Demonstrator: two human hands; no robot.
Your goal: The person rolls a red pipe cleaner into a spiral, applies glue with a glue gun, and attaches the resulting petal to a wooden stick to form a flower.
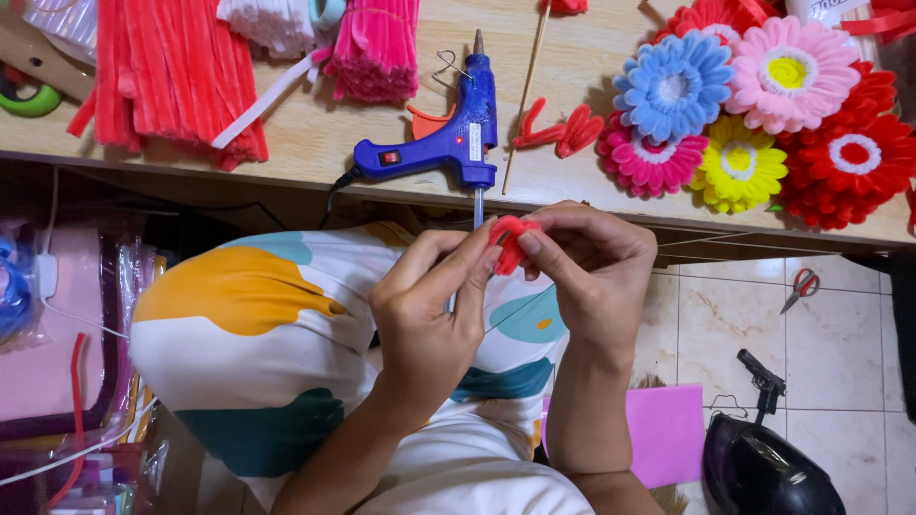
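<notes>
In the middle of the frame we see both hands meeting over a small red chenille piece (511,243), just below the near edge of the wooden table (315,143). The left hand (429,319) pinches it with thumb and forefinger from the left, and the right hand (592,262) closes its fingers over it from the right, so most of the piece is hidden; it may be a folded petal, though we cannot tell its full shape. Behind the hands lies the person's lap, covered in white cloth with orange and teal patches (248,324).

On the table just above the hands sits a blue hot glue gun (448,138), nozzle pointing to the top of the frame, with a thin wooden stick (527,91) lying beside it. Right of the stick rest two small red folded pieces (561,129). At the upper right we see a cluster of finished chenille flowers (763,105) in blue, pink, yellow, magenta and red. At the upper left lie bundles of red pipe cleaners (162,72) and pink pipe cleaners (374,48).

On the tiled floor at the right lies a pair of red-handled scissors (800,288), and lower down a pink sheet (668,434).
</notes>
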